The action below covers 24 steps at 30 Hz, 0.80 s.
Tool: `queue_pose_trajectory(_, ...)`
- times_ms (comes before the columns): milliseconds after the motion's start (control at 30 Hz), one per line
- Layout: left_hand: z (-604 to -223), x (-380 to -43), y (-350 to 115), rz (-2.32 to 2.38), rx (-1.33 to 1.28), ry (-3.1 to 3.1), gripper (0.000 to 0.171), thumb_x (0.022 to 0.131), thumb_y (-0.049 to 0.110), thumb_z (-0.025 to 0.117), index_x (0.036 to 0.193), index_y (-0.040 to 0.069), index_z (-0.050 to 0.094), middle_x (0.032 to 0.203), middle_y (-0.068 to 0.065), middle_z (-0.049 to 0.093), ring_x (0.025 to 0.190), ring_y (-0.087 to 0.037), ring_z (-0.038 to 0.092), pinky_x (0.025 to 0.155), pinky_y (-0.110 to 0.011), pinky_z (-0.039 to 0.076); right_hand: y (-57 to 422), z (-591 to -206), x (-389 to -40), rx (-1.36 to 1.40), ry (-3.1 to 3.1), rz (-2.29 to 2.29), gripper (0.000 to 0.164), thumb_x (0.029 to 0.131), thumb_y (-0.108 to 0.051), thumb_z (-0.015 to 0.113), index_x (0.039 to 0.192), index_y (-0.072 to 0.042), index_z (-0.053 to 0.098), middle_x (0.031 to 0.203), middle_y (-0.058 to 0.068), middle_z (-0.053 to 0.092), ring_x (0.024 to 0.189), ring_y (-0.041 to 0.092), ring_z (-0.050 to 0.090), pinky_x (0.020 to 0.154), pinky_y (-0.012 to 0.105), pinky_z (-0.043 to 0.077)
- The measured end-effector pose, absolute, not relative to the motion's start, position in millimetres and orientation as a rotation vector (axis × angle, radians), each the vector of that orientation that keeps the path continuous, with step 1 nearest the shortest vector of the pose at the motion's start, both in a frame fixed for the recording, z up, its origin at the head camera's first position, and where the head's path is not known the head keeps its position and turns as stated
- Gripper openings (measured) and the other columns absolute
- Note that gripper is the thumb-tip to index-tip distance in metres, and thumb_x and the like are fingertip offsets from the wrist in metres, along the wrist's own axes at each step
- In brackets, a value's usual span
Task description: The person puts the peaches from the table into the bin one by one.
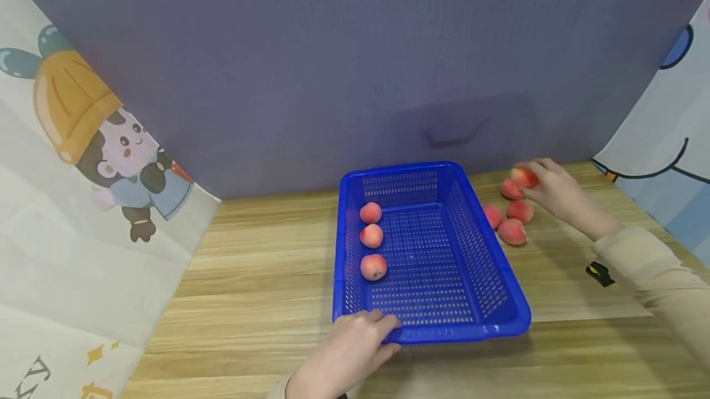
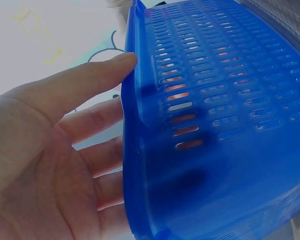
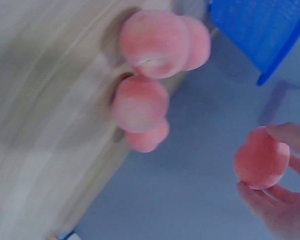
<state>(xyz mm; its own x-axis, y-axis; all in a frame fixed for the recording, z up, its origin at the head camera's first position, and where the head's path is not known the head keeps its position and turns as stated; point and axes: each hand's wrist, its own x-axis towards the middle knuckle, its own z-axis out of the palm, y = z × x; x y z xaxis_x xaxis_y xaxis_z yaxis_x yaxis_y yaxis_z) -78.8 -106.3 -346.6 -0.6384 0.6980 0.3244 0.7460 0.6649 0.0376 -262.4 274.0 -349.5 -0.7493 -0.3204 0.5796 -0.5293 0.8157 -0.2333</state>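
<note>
A blue plastic basket [image 1: 444, 332] with slotted sides stands on the table. Three peaches [image 1: 371, 236] line up along its left inner side. My left hand [image 1: 350, 348] grips the near rim, thumb on one side and fingers on the other, as the left wrist view shows too. Beyond the basket's right side, my right hand [image 1: 557, 194] pinches a red and yellow peach [image 3: 261, 159] between thumb and fingers, held above the tabletop. Several more peaches [image 1: 512, 232] lie bunched on the table beside the basket, just below and left of that hand.
A grey-purple panel [image 1: 310, 78] rises behind the wooden table [image 1: 261, 275]. A small black and yellow object [image 1: 600, 274] lies near the right forearm. Cartoon-printed sheets [image 1: 61, 214] border the table left and right.
</note>
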Motion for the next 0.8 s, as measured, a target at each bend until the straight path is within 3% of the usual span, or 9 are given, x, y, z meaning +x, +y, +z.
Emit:
queue_pose_trajectory(533,-345.7,-78.4,-106.2,-0.251,-1.151,-2.598,0.015,0.076,0.030,0.066,0.081,0.018,0.059,0.067,0.008,0.054,0.057,-0.003,0.053,0.047,-0.017,0.037,231.8,-314.6,-250.2,0.855,-2.321,0.506,0.049,0.059,0.007,0.073,0.105,0.004,0.055,0.100,0.024,0.051,0.090,0.038,0.049,0.070,0.048,0.043)
queue_pose_trajectory(800,-345.2,-77.7,-105.6,-0.241,-1.150,-2.613,0.014,0.076,0.030,0.065,0.080,0.018,0.059,0.067,0.008,0.055,0.058,-0.003,0.053,0.047,-0.018,0.037,203.8,-299.4,-243.0,0.970,-2.207,0.528,0.049,0.056,0.010,0.076,0.101,0.004,0.058,0.097,0.021,0.054,0.087,0.032,0.053,0.067,0.040,0.046)
